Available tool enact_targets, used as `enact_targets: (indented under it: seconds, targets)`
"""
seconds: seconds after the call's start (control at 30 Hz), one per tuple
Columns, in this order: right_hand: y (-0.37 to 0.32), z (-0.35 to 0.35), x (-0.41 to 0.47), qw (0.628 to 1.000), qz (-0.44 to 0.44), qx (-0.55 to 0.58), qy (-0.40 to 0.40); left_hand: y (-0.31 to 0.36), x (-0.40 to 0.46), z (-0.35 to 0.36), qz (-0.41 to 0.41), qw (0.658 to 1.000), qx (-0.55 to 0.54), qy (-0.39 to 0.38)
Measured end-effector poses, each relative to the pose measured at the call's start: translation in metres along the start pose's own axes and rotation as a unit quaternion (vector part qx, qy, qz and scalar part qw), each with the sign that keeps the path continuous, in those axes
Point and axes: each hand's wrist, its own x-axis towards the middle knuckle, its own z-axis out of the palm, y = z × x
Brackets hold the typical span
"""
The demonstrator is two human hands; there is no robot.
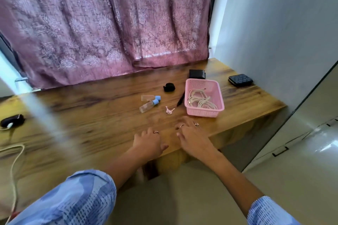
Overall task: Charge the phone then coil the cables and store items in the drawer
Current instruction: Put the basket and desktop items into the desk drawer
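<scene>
Hands empty — left hand (149,141) and right hand (190,136) hover loose-fingered over the wooden desk (95,115), probably reaching for the tangled white cables (200,100) dumped in the pink plastic basket (215,111) — handy for coiling. Phone? Can't tell.

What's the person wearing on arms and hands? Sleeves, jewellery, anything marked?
Both arms wear blue-and-white patterned sleeves, pushed up so the forearms are bare. The left hand has one ring. The right hand has two rings, one of them with a dark stone. No gloves or watch show.
</scene>
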Motion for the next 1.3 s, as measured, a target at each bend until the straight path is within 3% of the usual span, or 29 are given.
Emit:
enact_targets:
  seconds: [0.2,0.4,0.5,0.57,0.63,0.7,0.83,0.9,1.03,1.23,1.3]
  targets:
    - [-0.024,0.046,-0.07,0.999,0.011,-0.01,-0.04,-0.023,-0.031,0.043,0.018,0.999,-0.027,0.0]
    - [-0.015,0.073,-0.099,0.982,0.084,-0.005,-0.169,-0.022,-0.036,0.049,0.04,0.999,0.008,0.017]
    - [0.0,0.085,-0.085,0.957,0.17,0.072,-0.222,-0.011,-0.034,0.043,0.055,0.998,0.024,0.029]
    - [0.012,0.09,-0.073,0.933,0.24,0.158,-0.215,-0.002,-0.028,0.041,0.063,0.997,0.027,0.035]
    - [0.024,0.096,-0.063,0.883,0.319,0.291,-0.185,0.008,-0.02,0.039,0.067,0.997,0.03,0.035]
    - [0.033,0.105,-0.056,0.808,0.397,0.413,-0.137,0.017,-0.012,0.036,0.072,0.997,0.031,0.027]
    - [0.051,0.131,-0.034,0.666,0.497,0.553,-0.062,0.036,0.013,0.022,0.075,0.997,0.021,-0.023]
    - [0.057,0.14,-0.024,0.594,0.514,0.618,-0.024,0.045,0.028,0.015,0.068,0.997,0.018,-0.041]
    - [0.071,0.147,0.0,0.507,0.504,0.698,0.019,0.06,0.05,0.003,0.079,0.993,0.051,-0.066]
    - [0.096,0.167,0.031,0.343,0.51,0.781,0.112,0.076,0.068,-0.002,0.093,0.986,0.108,-0.081]
    - [0.101,0.174,0.035,0.319,0.516,0.784,0.131,0.076,0.07,-0.004,0.1,0.985,0.109,-0.084]
